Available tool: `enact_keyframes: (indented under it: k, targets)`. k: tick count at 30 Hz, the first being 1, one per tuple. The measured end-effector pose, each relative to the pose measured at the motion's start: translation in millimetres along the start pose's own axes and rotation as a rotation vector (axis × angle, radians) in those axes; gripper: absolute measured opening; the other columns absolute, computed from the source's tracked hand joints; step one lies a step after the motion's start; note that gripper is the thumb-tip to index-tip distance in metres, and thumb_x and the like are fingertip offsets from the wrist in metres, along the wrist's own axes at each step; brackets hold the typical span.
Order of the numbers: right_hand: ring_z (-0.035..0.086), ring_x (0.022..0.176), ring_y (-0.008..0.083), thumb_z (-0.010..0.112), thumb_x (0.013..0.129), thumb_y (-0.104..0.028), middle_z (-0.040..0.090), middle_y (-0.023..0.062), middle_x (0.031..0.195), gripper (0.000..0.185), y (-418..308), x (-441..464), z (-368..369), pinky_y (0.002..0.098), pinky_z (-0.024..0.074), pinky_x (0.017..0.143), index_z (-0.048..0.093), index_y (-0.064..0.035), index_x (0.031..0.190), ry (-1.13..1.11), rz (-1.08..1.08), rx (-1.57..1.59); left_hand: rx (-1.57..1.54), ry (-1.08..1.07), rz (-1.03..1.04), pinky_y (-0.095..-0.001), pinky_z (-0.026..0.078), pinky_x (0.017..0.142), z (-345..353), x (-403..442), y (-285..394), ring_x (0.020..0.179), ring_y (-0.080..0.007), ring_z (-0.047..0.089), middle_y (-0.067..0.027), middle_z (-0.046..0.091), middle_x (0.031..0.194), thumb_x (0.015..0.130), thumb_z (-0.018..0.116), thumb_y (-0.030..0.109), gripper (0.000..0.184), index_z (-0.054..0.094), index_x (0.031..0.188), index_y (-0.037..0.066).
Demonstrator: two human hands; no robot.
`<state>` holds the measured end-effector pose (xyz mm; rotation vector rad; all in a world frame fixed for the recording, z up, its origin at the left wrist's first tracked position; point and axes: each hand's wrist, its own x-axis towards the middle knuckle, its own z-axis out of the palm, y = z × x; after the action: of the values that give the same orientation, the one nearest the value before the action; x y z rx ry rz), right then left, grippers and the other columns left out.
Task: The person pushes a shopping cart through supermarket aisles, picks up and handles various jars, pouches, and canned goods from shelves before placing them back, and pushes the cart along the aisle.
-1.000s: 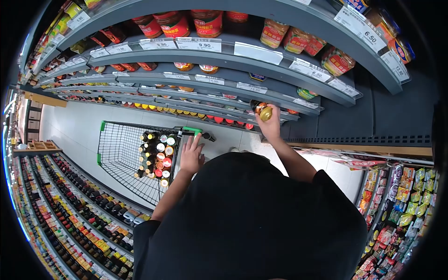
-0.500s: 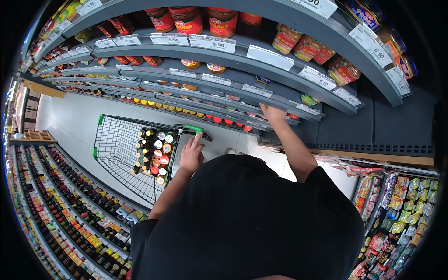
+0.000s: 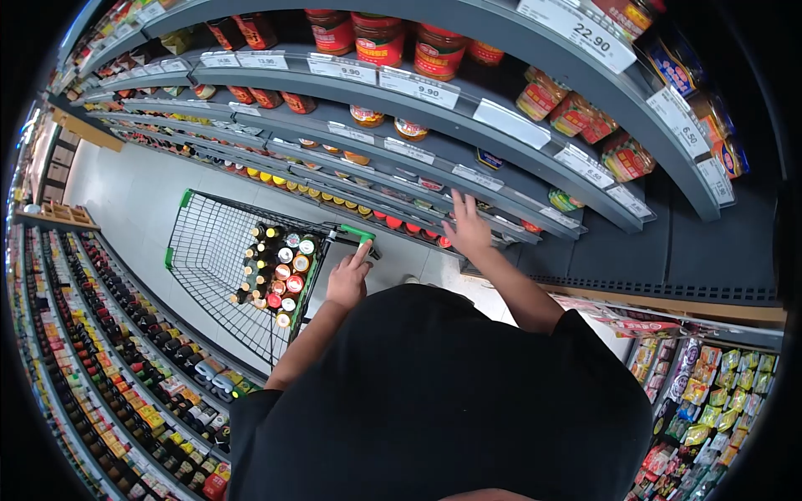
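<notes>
Under one finger of the left hand (image 3: pixel 346 280) lies the green cart handle (image 3: pixel 354 231).

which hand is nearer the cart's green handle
Left. The left hand is right at the green handle; the right hand is apart from it, beside the shelves.

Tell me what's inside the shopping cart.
Inside the shopping cart stand dark bottles with light-coloured caps, beside containers with round lids, some red. Whatever lies underneath them is covered and can't be seen.
</notes>
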<state>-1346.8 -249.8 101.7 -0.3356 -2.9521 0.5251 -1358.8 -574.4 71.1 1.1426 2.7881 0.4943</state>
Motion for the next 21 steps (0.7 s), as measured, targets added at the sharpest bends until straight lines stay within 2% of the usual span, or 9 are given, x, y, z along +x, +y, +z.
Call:
enact_keyframes:
  k: [2,4,6,8,10,12,15,18,21]
  targets:
    - [0.066,0.096,0.0443,0.068,0.087,-0.035,0.055,0.0248,0.128,0.053,-2.0,27.5,15.1,0.0515,0.0551,0.081,0.053,-0.0049,0.128,-0.021,-0.045,0.04,-0.016,0.0,-0.014,-0.0413,0.053,0.089,-1.9,-0.7,-1.2,0.114,-0.0261,0.058,-0.0001,0.039,0.156,0.073,0.059,0.002,0.028,0.068,0.098,0.012]
    - [0.062,0.103,0.0444,0.068,0.087,-0.034,0.054,0.0248,0.129,0.049,-1.2,59.9,31.2,0.052,0.0524,0.088,0.055,-0.0042,0.124,-0.072,-0.06,-0.084,-0.032,0.0,-0.026,-0.0425,0.053,0.089,-3.2,-1.6,-2.1,0.111,-0.0283,0.058,-0.0011,0.038,0.156,0.072,0.058,0.001,0.031,0.067,0.099,0.013]
    - [0.06,0.108,0.044,0.068,0.087,-0.034,0.055,0.0246,0.128,0.049,-4.6,79.7,35.3,0.0518,0.0499,0.092,0.055,-0.0037,0.124,-0.053,-0.102,-0.116,-0.025,-0.047,-0.077,-0.0392,0.053,0.089,-4.0,-1.6,-4.0,0.113,-0.0237,0.059,0.0021,0.037,0.157,0.075,0.059,0.004,0.026,0.07,0.097,0.013]
    - [0.057,0.112,0.0436,0.068,0.088,-0.034,0.055,0.0245,0.128,0.049,-11.1,90.8,32.9,0.0516,0.0475,0.096,0.056,-0.0032,0.124,-0.035,-0.141,-0.153,-0.011,-0.032,-0.073,-0.0392,0.053,0.089,-5.8,-2.9,-7.6,0.112,-0.0236,0.059,0.0023,0.037,0.157,0.075,0.059,0.004,0.026,0.07,0.097,0.014]
    - [0.055,0.116,0.0423,0.068,0.088,-0.033,0.056,0.0245,0.127,0.048,-18.3,98.9,32.1,0.0501,0.0443,0.101,0.058,-0.003,0.123,-0.115,0.086,-0.12,0.001,-0.02,-0.071,-0.0392,0.053,0.089,-6.9,-3.6,-14.2,0.112,-0.0235,0.059,0.0024,0.036,0.157,0.075,0.059,0.004,0.027,0.07,0.098,0.014]
    - [0.056,0.116,0.0418,0.068,0.088,-0.032,0.059,0.0233,0.123,0.046,-4.3,103.2,52.8,0.0504,0.0455,0.099,0.059,-0.0047,0.123,-0.032,0.031,-0.195,0.009,-0.017,-0.071,-0.0394,0.053,0.088,-8.4,-6.4,-20.7,0.112,-0.0232,0.059,0.0023,0.036,0.158,0.076,0.059,0.005,0.028,0.071,0.099,0.014]
    - [0.057,0.115,0.0414,0.069,0.087,-0.03,0.061,0.0223,0.121,0.045,5.6,104.3,58.7,0.0523,0.046,0.098,0.059,-0.0075,0.125,-0.175,0.097,-0.127,-0.013,-0.047,-0.091,-0.0399,0.053,0.088,-15.3,-9.2,-29.7,0.111,-0.0232,0.059,0.0024,0.035,0.158,0.076,0.059,0.005,0.028,0.071,0.1,0.014]
    - [0.057,0.117,0.0414,0.069,0.087,-0.03,0.062,0.022,0.121,0.048,8.3,107.6,60.4,0.0542,0.0443,0.1,0.058,-0.0097,0.129,-0.307,0.211,0.152,0.007,-0.057,-0.105,-0.0405,0.052,0.088,-19.5,-11.4,-38.6,0.112,-0.0231,0.059,0.0029,0.035,0.158,0.076,0.059,0.005,0.028,0.071,0.1,0.014]
    - [0.061,0.111,0.041,0.07,0.086,-0.03,0.062,0.0223,0.121,0.051,-1.1,103.2,51.8,0.0546,0.0462,0.098,0.057,-0.0097,0.131,-0.357,0.164,0.1,0.024,-0.068,-0.111,-0.0403,0.052,0.089,-22.8,-13.9,-48.9,0.111,-0.0225,0.059,0.0038,0.034,0.158,0.077,0.059,0.006,0.028,0.07,0.101,0.015]
